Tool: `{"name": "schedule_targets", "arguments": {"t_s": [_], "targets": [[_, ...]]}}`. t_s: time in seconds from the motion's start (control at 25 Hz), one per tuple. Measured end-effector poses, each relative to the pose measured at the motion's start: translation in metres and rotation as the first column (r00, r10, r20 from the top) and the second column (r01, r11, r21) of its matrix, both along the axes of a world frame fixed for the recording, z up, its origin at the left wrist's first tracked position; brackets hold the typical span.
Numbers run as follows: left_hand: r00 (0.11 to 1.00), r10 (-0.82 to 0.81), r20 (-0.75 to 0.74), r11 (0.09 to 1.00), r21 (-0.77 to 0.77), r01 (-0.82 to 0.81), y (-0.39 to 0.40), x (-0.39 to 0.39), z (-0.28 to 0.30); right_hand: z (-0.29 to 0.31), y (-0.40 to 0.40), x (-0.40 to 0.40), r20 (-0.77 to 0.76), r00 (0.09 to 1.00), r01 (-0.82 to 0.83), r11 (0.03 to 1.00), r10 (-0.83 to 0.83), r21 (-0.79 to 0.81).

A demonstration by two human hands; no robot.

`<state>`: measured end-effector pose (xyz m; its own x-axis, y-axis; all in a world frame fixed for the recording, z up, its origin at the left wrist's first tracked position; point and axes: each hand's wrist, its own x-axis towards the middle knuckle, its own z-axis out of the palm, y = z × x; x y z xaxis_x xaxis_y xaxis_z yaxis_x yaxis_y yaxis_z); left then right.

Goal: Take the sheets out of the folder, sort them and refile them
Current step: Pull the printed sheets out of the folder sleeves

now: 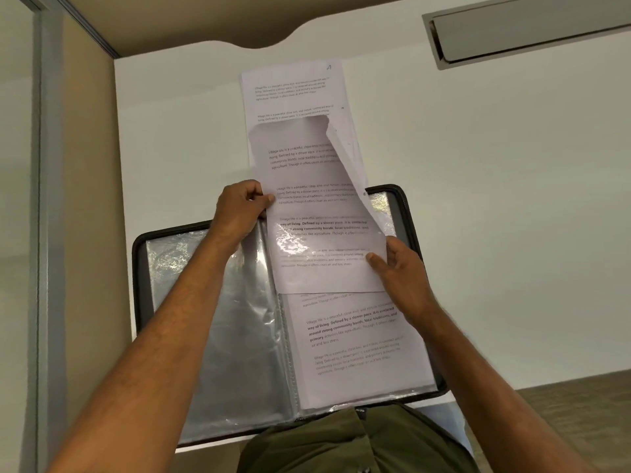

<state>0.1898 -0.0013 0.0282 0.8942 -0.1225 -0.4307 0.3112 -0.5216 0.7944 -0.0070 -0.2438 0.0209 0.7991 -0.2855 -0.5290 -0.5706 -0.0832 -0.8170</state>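
My left hand (239, 208) pinches the printed sheet (317, 213), drawing it far-ward; my right hand (399, 268) pinches the plastic sleeve (377, 220) of the display folder (143, 268), steadying it.

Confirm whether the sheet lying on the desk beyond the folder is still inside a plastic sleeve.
No. The sheet marked A lies bare on the white desk, beyond the open folder and outside its sleeves.

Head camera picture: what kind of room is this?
Probably an office desk: a white desk with side partitions, a cable slot, and a clear-pocket folder of printed sheets.
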Motion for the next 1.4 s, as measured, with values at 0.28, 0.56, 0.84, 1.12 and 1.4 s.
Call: {"name": "schedule_targets", "arguments": {"t_s": [0.28, 0.56, 0.84, 1.12, 1.4], "targets": [[0.979, 0.194, 0.057, 0.977, -0.097, -0.188, -0.014, 0.035, 0.003, -0.003, -0.002, 0.004, -0.013, 1.000, 0.027, 0.999, -0.026, 0.022], [0.931, 0.354, 0.092, 0.927, -0.169, -0.336, -0.034, 0.089, 0.008, -0.005, -0.004, 0.004, 0.007, 0.999, 0.035, 0.999, -0.035, 0.009], [0.923, 0.377, 0.082, 0.918, -0.163, -0.360, -0.040, 0.114, -0.017, -0.007, -0.005, 0.006, -0.004, 1.000, 0.029, 1.000, -0.029, -0.010], [0.943, 0.257, 0.211, 0.965, -0.118, -0.236, -0.037, 0.097, -0.019, -0.007, -0.003, 0.006, -0.003, 0.999, 0.035, 0.999, -0.035, -0.019], [0.919, -0.005, 0.393, 0.997, 0.074, -0.026, -0.023, 0.003, -0.001, -0.001, -0.002, 0.005, -0.010, 0.997, 0.073, 0.996, -0.072, 0.060]]}}
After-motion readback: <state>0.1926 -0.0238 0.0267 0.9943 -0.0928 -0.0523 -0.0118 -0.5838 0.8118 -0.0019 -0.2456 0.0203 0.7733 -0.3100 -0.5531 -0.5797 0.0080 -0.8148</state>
